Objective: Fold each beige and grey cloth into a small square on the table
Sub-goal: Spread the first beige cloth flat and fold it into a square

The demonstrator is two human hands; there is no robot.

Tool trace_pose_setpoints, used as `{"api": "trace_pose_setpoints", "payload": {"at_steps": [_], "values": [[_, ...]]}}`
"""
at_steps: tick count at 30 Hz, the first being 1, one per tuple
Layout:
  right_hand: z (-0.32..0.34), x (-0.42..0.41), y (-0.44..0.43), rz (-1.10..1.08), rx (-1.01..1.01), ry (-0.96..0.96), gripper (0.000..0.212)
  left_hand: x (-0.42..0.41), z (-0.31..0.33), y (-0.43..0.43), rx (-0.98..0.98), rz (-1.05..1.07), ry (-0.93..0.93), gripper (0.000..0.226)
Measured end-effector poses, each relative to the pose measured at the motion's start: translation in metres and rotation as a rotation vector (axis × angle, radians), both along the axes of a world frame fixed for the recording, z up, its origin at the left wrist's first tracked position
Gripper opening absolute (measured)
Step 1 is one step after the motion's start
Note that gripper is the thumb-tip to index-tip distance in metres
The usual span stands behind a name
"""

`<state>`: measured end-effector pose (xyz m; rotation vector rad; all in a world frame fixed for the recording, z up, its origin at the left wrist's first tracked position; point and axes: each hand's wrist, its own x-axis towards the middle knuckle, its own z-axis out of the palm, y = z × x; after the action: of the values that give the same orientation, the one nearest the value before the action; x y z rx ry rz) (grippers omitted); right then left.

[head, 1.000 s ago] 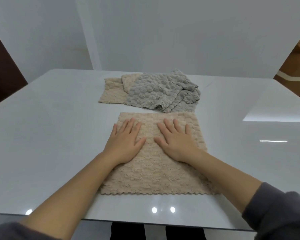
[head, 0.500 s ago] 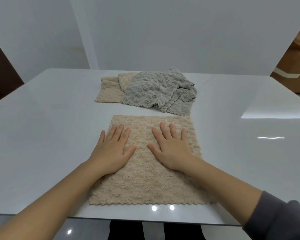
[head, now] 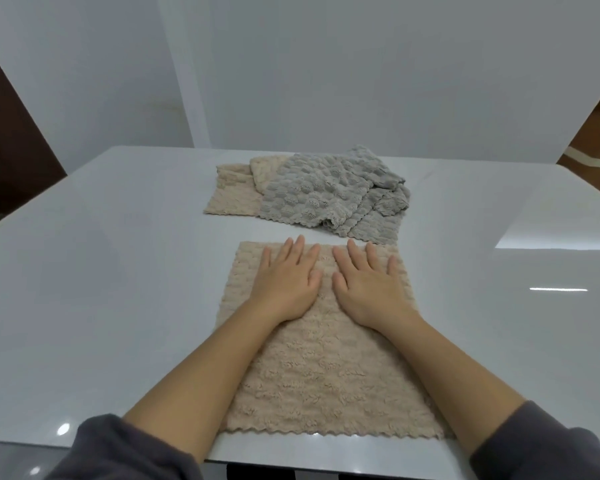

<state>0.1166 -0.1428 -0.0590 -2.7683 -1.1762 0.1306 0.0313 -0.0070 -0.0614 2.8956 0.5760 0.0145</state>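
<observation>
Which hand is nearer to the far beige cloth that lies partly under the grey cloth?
Left. The left hand lies nearer the camera than the far beige cloth, slightly to its right; the right hand lies further right, facing the grey cloth.

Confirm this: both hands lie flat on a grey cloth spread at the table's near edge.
Wrong colour. The head view shows the left hand and right hand flat on a beige cloth spread at the near edge of the table.
</observation>
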Motion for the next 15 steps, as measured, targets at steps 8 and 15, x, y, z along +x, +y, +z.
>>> {"api": "trace_pose_setpoints", "payload": {"at_steps": [8, 15], "values": [[0.003, -0.002, -0.001, 0.002, -0.012, 0.008, 0.056, -0.031, -0.002, 0.032, 0.024, 0.156, 0.009, 0.065], [0.020, -0.008, 0.018, 0.100, -0.013, 0.013, 0.057, -0.034, -0.004, 0.033, 0.024, 0.210, 0.007, 0.067]]}}
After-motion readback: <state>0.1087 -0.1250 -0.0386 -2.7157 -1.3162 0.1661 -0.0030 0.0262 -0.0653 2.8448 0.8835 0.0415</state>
